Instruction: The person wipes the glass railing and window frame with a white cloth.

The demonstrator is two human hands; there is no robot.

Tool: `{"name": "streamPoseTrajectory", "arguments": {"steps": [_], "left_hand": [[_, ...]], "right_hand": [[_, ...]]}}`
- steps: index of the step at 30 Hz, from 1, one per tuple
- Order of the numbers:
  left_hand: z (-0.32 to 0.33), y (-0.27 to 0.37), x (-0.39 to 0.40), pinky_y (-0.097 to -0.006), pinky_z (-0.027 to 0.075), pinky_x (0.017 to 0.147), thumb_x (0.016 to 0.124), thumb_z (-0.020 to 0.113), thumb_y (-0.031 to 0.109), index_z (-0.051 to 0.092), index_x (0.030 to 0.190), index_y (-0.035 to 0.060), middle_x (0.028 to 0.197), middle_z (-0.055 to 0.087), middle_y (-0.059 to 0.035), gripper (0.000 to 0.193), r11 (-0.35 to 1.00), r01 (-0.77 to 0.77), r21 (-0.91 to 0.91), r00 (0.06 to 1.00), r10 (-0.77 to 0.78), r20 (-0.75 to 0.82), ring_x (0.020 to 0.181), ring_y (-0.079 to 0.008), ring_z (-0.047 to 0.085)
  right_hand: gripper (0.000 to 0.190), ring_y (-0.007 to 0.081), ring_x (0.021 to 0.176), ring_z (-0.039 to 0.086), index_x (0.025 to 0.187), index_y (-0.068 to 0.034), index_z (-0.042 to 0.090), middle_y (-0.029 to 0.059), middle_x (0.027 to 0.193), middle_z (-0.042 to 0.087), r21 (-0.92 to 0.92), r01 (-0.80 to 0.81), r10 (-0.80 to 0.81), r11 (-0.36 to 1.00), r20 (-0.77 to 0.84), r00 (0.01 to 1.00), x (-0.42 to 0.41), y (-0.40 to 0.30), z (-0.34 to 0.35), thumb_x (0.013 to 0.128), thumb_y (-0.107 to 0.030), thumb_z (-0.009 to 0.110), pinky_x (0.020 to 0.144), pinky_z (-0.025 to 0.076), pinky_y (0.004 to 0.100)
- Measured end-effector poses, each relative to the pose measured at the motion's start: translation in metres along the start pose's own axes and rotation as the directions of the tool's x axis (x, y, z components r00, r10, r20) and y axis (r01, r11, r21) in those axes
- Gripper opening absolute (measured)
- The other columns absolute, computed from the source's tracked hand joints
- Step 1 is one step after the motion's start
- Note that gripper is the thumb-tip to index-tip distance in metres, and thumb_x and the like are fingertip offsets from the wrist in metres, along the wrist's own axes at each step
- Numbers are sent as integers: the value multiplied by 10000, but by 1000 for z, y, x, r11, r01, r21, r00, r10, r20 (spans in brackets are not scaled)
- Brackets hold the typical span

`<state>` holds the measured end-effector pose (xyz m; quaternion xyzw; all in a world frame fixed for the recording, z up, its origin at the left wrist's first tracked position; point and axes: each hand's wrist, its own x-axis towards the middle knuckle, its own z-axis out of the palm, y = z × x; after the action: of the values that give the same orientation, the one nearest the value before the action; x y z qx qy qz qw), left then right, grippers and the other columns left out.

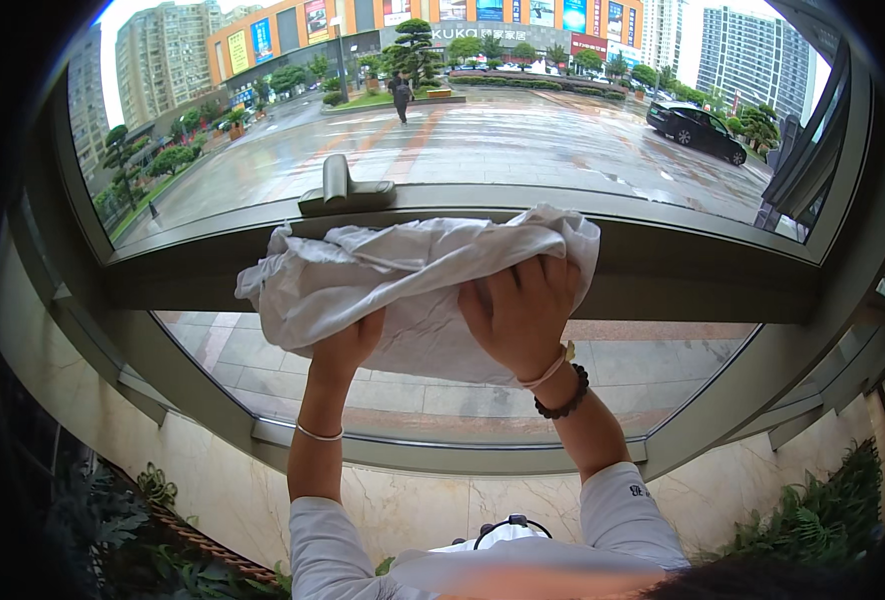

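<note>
A crumpled white cloth (427,262) hangs loosely in front of the window frame's dark crossbar (697,277). My left hand (349,337) holds its lower left part, with most of the fingers hidden behind the fabric. On the right, my right hand (521,311) grips the cloth with bent fingers, the tips tucked under a fold. The fabric spreads between both hands and covers the middle of the crossbar. Just above the cloth, a grey window handle (345,187) sits on the lower rail of the open-looking upper window sash (457,199).
Below the crossbar is a lower glass pane (427,405) over a marble sill (427,495). Green plants stand at lower left (165,570) and lower right (817,510). Outside, a person (401,94) walks on wet paving, and a dark car (697,129) stands at right.
</note>
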<state>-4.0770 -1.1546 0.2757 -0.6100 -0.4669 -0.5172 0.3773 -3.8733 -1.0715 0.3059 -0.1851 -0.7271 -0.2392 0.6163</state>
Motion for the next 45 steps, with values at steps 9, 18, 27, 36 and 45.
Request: {"name": "streamPoseTrajectory", "arguments": {"steps": [9, 18, 27, 36, 45], "left_hand": [[-8, -57, -48, -391, 540, 842, 818, 703, 311, 714, 1004, 111, 912, 717, -58, 273, 998, 66, -20, 985, -62, 162, 847, -254, 697], [-4, -84, -46, -421, 332, 1109, 838, 704, 290, 524, 1327, 58, 1314, 574, -147, 571, 993, 28, -114, 991, -12, 131, 1267, -314, 508], [-43, -144, -79, -369, 551, 723, 843, 713, 192, 712, 978, 41, 875, 716, -105, 203, 999, 29, -27, 966, -21, 258, 772, -262, 699], [-98, -175, -77, -367, 553, 660, 867, 680, 169, 721, 910, 46, 798, 712, -96, 136, 993, 5, 121, 965, -36, 258, 697, -254, 699], [-86, -152, -58, -376, 547, 832, 833, 714, 223, 680, 1098, 60, 1022, 706, -106, 313, 999, 35, 9, 999, -35, 16, 916, -264, 697]], "right_hand": [[299, 290, 965, 541, 982, -153, 698, 82, 969, 619, -60, 2, -3, 998, -13, 1000, 2, -15, 9, 781, -371, 653, 818, 368, 487], [373, 349, 976, 523, 990, -133, 689, 131, 1015, 615, -177, 20, -30, 984, -53, 998, 1, -25, 28, 809, -456, 642, 795, 361, 516], [363, 331, 972, 527, 998, -153, 688, 92, 1020, 621, -160, -29, 17, 987, -73, 997, 3, -73, 65, 813, -461, 639, 836, 360, 502], [360, 327, 988, 530, 1001, -150, 696, 114, 1030, 619, -125, -1, 3, 992, 10, 1000, 16, -119, 85, 774, -426, 653, 809, 361, 495], [387, 342, 940, 515, 1011, -89, 681, 150, 1008, 598, -45, 9, -9, 999, 8, 1000, 18, -122, 84, 754, -378, 662, 799, 349, 482]]}}
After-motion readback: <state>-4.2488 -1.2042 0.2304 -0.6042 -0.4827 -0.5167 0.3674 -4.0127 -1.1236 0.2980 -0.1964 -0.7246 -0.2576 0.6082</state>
